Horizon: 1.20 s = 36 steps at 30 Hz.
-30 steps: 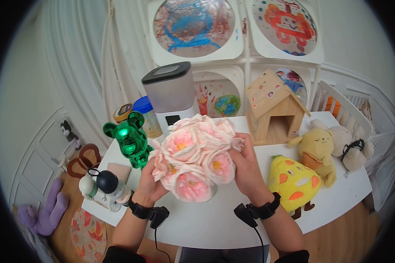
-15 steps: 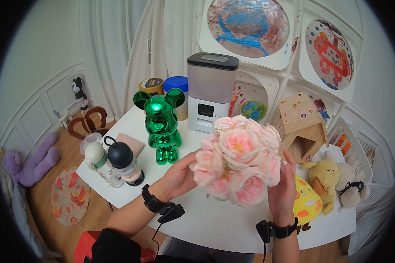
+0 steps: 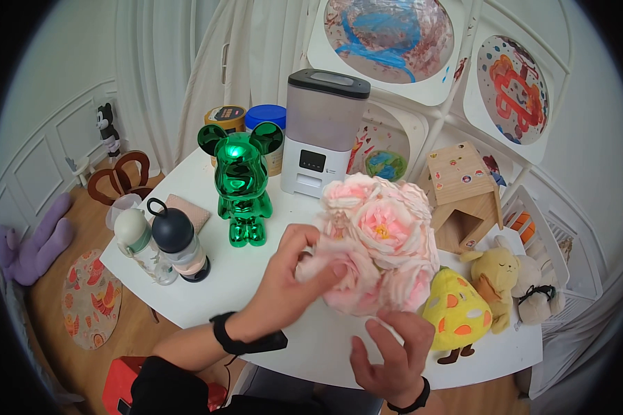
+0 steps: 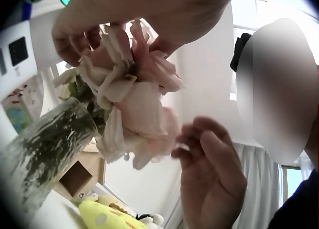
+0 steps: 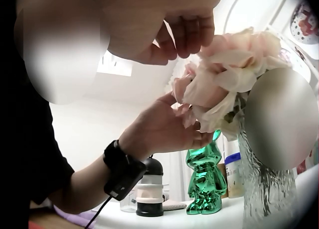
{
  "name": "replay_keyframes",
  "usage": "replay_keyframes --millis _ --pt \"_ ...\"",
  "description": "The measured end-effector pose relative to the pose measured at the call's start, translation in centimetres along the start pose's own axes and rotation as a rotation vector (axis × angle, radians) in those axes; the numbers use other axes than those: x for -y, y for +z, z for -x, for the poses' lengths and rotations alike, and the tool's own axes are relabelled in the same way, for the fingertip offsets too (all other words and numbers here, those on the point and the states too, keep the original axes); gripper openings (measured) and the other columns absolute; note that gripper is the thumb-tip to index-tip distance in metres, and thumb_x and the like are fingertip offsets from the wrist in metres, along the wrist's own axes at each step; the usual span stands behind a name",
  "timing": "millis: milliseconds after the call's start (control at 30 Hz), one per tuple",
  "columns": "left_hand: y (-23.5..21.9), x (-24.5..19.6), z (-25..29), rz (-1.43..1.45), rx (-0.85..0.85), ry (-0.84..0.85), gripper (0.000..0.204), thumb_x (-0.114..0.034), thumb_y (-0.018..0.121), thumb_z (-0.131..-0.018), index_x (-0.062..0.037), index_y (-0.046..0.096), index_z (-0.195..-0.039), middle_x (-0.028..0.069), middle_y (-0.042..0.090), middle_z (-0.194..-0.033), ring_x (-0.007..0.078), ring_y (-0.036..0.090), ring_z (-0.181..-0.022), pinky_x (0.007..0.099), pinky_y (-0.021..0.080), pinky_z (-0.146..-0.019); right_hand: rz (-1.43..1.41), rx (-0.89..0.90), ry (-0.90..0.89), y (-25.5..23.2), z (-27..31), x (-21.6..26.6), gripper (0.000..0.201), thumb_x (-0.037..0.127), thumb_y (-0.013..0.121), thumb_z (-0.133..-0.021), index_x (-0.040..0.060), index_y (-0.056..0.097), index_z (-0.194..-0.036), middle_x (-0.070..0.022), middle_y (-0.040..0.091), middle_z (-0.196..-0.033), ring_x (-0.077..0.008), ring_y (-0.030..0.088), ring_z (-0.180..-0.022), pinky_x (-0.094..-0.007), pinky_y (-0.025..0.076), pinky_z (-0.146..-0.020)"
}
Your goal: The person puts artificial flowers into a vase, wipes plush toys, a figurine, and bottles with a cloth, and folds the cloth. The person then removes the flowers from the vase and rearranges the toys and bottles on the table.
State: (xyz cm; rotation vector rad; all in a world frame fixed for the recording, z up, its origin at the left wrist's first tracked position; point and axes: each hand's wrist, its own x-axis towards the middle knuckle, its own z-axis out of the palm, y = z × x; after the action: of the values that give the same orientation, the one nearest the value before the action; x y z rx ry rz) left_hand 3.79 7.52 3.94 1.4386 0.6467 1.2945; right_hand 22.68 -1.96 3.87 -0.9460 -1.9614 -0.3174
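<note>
Pale pink roses (image 3: 394,232) stand in a textured clear glass vase (image 4: 55,144), which the blooms hide from above. My left hand (image 3: 280,287) pinches a bloom on the bunch's left side, thumb across its front and fingers behind. In the right wrist view, the left hand (image 5: 162,127) reaches under the petals. My right hand (image 3: 394,356) is just in front of the bunch with loosely bent fingers and holds nothing. The left wrist view has the right hand (image 4: 212,174) beside the lower petals, apparently without contact.
Left of the roses stand a shiny green bear figure (image 3: 242,183), a dark-capped bottle (image 3: 180,242) and a pale bottle (image 3: 142,242). Behind is a tall dispenser (image 3: 318,131). A wooden house (image 3: 464,187), yellow plush (image 3: 457,311) and other plush toys are on the right.
My right hand has come off the bunch's right side and moved down in front of it. My left thumb has moved over a front bloom. The head view has shifted slightly.
</note>
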Motion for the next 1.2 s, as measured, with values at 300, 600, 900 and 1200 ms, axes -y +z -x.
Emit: replay_keyframes --millis 300,600,900,1200 --pt "-0.9 -0.2 1.3 -0.577 -0.218 0.518 0.053 -0.006 0.076 -0.073 -0.0058 0.056 -0.123 0.0155 0.043 -0.125 0.0274 0.044 -0.115 0.0389 0.040 -0.095 0.032 -0.115 0.285 -1.6 -0.8 -3.3 0.058 -0.004 0.075 -0.065 0.0002 0.056 -0.120 -0.0170 0.056 -0.115 -0.0323 0.054 -0.101 -0.0377 0.043 -0.084" --pt "0.8 -1.1 0.1 -0.598 -0.076 0.542 0.088 -0.024 0.083 -0.070 -0.0087 0.037 -0.143 0.0191 0.027 -0.149 0.0372 0.028 -0.141 0.0499 0.027 -0.113 -0.322 -0.186 0.417 -2.2 0.2 -4.9 0.041 -0.003 0.068 -0.082 -0.0019 0.054 -0.120 -0.0202 0.058 -0.122 -0.0299 0.057 -0.109 -0.0362 0.045 -0.095" --pt "3.6 -3.1 -0.1 -1.105 0.235 0.706 0.062 -0.019 0.085 -0.058 -0.0214 0.066 -0.117 0.0130 0.046 -0.141 0.0424 0.038 -0.133 0.0582 0.034 -0.107 -0.203 -0.282 0.318 -3.8 0.0 -4.9 0.030 0.017 0.065 -0.093 -0.0017 0.061 -0.115 -0.0222 0.056 -0.129 -0.0320 0.056 -0.113 -0.0405 0.044 -0.098" --pt "4.0 -2.0 0.2 -1.190 0.192 0.831 0.035 -0.016 0.079 -0.069 -0.0249 0.074 -0.102 0.0083 0.052 -0.139 0.0335 0.045 -0.127 0.0488 0.041 -0.096 -0.119 -0.006 0.260 -5.1 -6.4 -4.8 0.037 0.004 0.068 -0.080 0.0046 0.065 -0.117 -0.0209 0.055 -0.127 -0.0387 0.053 -0.112 -0.0444 0.043 -0.095"
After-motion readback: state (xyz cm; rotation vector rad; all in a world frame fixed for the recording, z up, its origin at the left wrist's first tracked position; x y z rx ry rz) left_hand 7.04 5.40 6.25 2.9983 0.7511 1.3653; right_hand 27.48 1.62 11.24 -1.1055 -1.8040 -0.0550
